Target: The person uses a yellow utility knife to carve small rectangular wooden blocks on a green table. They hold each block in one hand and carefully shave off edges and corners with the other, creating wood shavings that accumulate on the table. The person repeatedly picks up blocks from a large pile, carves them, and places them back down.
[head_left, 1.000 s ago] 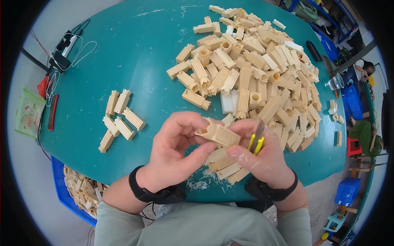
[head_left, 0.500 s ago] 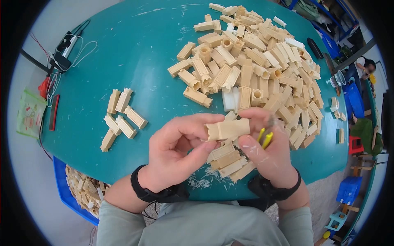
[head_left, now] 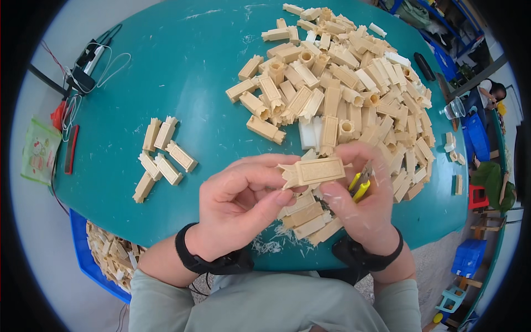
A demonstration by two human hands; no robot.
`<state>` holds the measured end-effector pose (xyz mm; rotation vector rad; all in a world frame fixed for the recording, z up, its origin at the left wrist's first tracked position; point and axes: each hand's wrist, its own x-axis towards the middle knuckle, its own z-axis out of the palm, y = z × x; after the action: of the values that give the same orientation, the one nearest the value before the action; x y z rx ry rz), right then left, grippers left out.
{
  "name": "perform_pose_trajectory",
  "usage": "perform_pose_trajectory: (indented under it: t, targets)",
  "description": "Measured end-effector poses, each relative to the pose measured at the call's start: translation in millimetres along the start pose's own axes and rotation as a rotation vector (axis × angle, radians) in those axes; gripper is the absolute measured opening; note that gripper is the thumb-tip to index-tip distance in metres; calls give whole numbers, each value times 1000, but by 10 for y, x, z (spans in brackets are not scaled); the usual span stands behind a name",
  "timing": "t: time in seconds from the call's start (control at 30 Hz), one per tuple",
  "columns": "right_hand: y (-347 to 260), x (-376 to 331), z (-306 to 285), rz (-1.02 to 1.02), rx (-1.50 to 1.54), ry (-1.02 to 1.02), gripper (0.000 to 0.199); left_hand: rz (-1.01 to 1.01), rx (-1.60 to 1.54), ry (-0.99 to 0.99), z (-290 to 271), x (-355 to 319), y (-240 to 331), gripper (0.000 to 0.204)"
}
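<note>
A beige moulded block [head_left: 321, 171] with a framed panel on its side and a jagged, crown-like end is held level between my hands. My left hand [head_left: 235, 202] pinches its jagged end between thumb and fingers. At the other end, my right hand [head_left: 368, 207] has its thumb below the block and its fingers behind it. That hand also keeps a small tool with yellow handles [head_left: 362, 190] tucked in the palm; its metal part is mostly hidden, so I cannot tell its exact kind. Just beneath the hands, several similar blocks [head_left: 311, 224] lie in a row beside pale shavings [head_left: 269, 243].
A large heap of beige blocks [head_left: 332, 97] covers the table's right side. A small group of blocks [head_left: 167, 169] lies at left on the green table [head_left: 182, 72]. A blue bin [head_left: 83, 260] of pieces stands lower left. A clear cup [head_left: 454, 108] sits by the right edge.
The block has been rolled between my fingers, so its framed panel now faces up. It and my right fingers have shifted slightly right. The yellow-handled tool stays in my right hand.
</note>
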<state>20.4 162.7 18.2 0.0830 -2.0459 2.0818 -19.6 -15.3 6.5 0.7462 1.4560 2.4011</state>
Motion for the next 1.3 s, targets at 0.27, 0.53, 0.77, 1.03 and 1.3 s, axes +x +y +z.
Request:
perform_pose_trajectory:
  t: [0.27,0.53,0.77,1.03,1.3]
  targets:
    - [-8,-48,-94,-223,-307,-194,22,117,230,61,-18,-15,-57,19]
    - [-6,-33,7,-275,-539,-250,22,188,386,-27,-39,-34,-56,14]
    - [5,-34,16,-313,-552,-258,23,226,473,-71,-74,-39,-41,18]
    - [28,-42,25,-347,-614,-229,23,257,585,-82,-92,-50,-45,17]
    - [44,-35,37,-366,-682,-177,24,363,605,98,-13,-54,-90,21]
